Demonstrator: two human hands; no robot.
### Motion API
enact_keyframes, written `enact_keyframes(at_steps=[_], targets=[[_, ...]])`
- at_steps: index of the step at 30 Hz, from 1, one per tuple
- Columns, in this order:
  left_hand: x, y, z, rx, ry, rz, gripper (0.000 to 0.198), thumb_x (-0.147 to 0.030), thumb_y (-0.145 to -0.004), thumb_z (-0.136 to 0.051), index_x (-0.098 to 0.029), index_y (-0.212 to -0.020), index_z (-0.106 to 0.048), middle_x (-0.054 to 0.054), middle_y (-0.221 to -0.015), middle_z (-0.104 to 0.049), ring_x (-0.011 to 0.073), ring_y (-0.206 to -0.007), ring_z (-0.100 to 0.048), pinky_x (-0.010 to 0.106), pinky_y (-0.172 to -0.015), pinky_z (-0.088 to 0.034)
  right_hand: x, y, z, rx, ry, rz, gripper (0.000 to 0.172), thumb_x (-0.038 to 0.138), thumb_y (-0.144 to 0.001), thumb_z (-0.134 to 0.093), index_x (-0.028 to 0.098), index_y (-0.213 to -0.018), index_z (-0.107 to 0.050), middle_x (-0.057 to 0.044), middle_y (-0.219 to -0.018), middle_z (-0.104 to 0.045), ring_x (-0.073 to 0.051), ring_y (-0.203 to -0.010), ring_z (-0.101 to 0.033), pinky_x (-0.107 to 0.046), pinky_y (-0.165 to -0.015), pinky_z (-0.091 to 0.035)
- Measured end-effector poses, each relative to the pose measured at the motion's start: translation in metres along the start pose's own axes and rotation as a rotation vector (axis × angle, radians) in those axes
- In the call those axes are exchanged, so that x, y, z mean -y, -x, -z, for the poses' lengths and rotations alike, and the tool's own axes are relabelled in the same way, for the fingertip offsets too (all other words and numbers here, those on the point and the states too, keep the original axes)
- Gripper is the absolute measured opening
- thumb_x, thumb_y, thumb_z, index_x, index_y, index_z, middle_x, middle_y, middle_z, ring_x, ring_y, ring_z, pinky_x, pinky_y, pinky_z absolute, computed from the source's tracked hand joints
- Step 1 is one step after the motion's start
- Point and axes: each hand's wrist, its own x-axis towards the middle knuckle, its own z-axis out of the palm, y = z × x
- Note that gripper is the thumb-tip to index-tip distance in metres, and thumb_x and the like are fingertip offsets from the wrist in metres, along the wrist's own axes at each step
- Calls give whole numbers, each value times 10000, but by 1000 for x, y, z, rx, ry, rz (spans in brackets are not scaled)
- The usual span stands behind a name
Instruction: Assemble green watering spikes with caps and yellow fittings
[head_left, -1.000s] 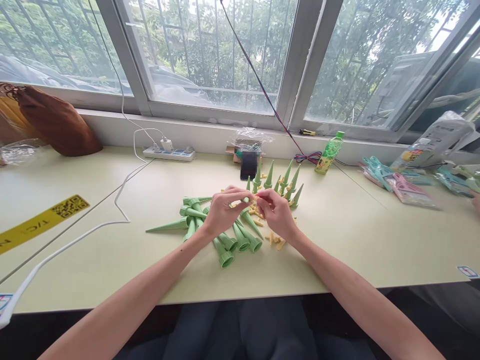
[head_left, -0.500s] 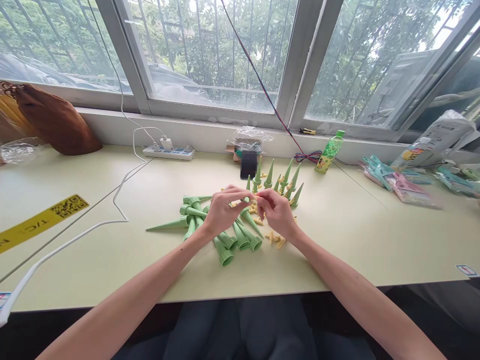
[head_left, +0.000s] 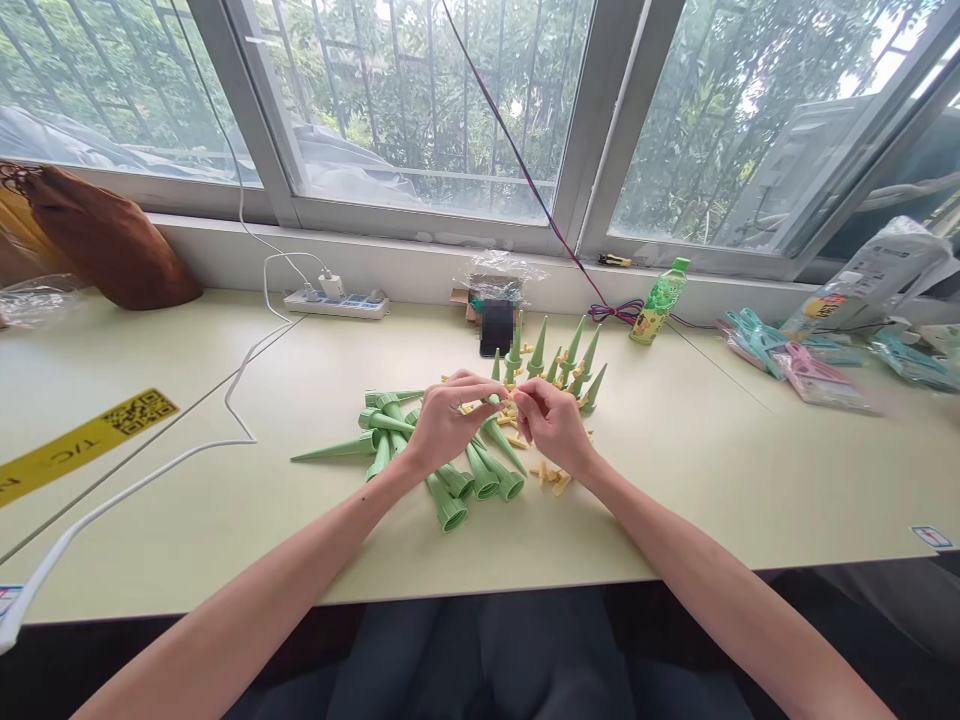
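Over the middle of the table my left hand (head_left: 448,420) is closed, its fingertips pinching a green cone-shaped spike (head_left: 493,398) that they mostly cover. My right hand (head_left: 553,420) meets it, thumb and finger closed on a small yellow valve piece that is largely hidden. Beneath and left of my left hand lies a pile of hollow green spikes (head_left: 451,514) with threaded open ends. Beyond my right hand, several green spikes (head_left: 538,348) stand point up with yellow pieces fitted. Loose yellow valve pieces (head_left: 556,482) lie below the hands.
A phone (head_left: 496,328) leans on a box under clear plastic. To the right are a green drink bottle (head_left: 660,303) and bagged pink and teal items (head_left: 817,375). A power strip (head_left: 337,305) with a white cable (head_left: 238,400) and a brown bag (head_left: 112,245) occupy the left.
Both hands stay together at nearly the same spot. My right fingers have shifted slightly around the small piece. The piles look unchanged.
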Motion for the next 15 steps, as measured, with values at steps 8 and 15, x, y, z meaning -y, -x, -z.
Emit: enact_keyframes(at_steps=[8, 15], targets=[[-1, 0, 0, 7, 13, 6, 130, -243, -842, -678, -237, -935, -768, 35, -918, -754, 189, -850, -624, 322, -779, -533, 1, 0, 0, 2, 43, -15, 288, 439, -960, -477, 203, -806, -538, 44, -517, -497, -110, -427, -480, -242, -462, -392], [1, 0, -1, 1, 16, -15, 144, -221, -845, -667, -246, -948, -765, 31, -926, -752, 190, -867, -628, 322, -777, -539, 4, -1, 0, -10, 99, -29, 347, 503, -939, -477, 203, -778, -546, 23, -530, -517, -125, -446, -467, -260, -466, -397]])
